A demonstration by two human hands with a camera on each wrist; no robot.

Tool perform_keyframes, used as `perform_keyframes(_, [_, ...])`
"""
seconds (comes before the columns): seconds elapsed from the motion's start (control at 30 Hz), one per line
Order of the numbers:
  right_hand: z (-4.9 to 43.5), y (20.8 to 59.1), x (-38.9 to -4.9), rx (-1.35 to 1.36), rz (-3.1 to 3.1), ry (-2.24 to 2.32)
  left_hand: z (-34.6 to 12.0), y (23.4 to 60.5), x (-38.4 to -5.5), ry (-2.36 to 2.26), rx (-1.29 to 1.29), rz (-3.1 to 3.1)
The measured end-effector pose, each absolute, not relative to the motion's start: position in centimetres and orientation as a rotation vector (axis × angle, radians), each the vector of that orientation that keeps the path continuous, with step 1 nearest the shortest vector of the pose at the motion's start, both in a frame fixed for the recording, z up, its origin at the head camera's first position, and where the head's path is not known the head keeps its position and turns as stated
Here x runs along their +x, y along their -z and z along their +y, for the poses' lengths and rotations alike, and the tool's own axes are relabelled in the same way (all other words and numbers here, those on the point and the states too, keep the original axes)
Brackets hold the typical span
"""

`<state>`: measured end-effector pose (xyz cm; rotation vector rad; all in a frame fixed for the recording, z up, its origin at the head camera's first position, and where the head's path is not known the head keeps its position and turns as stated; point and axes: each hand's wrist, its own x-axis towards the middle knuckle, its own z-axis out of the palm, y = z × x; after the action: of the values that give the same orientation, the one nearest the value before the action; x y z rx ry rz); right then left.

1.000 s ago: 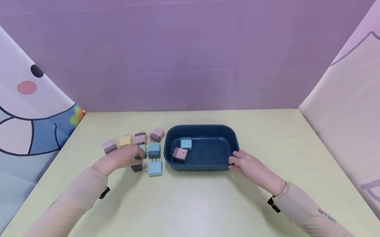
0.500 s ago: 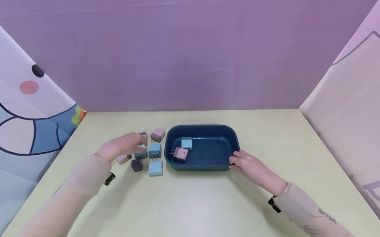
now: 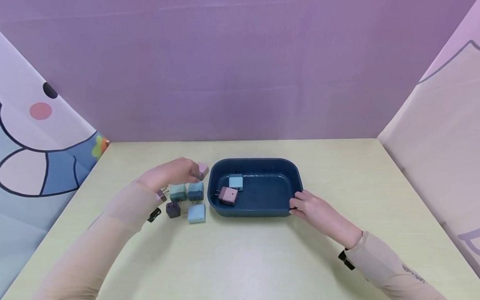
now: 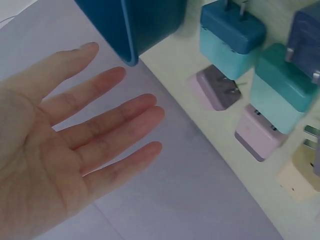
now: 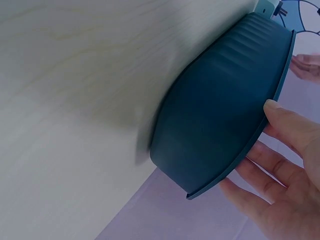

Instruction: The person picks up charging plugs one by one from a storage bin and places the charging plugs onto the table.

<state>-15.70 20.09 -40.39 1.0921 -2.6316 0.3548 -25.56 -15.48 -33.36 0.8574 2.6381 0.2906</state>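
My left hand (image 3: 176, 170) hovers over the far part of a cluster of plug chargers, nearest a pink charger (image 3: 203, 169). In the left wrist view its fingers are spread and relaxed, with nothing between them; that pink-and-purple charger (image 4: 216, 89) lies apart from the fingertips. My right hand (image 3: 315, 211) pinches the rim of a dark blue plastic tub (image 5: 215, 115), thumb on the outer wall and fingers behind the rim. Inside the tub sit a light blue charger (image 3: 236, 182) and a pink-and-purple charger (image 3: 228, 195).
Left of the tub lie a teal charger (image 3: 178, 192), a blue charger (image 3: 195, 191), a dark purple charger (image 3: 173, 209) and a light blue charger (image 3: 196, 213). A yellow charger (image 4: 299, 172) shows in the left wrist view. Behind the table (image 3: 244, 260) rises a purple backdrop (image 3: 237, 70).
My left hand has moved right across the chargers, from beside the teal one to the pink one near the tub. The right hand and the tub stay in place.
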Motion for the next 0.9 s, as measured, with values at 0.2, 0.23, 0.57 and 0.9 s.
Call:
perform_keyframes(0.2, [20.2, 40.3, -15.7, 1.082, -2.646, -0.352, -14.0, 32.9, -25.8, -0.268, 0.809, 2.627])
perform_keyframes(0.23, [20.2, 40.3, -15.7, 1.081, -2.648, -0.352, -13.7, 32.8, -25.8, -0.257, 0.817, 2.625])
perform_keyframes(0.57, [20.1, 40.5, -15.8, 1.085, -2.622, -0.362, -11.0, 33.0, -26.3, -0.226, 0.806, 2.601])
perform_keyframes(0.9, [20.2, 40.4, -15.8, 1.084, -2.631, -0.352, -8.0, 32.9, -27.0, -0.194, 0.751, 2.576])
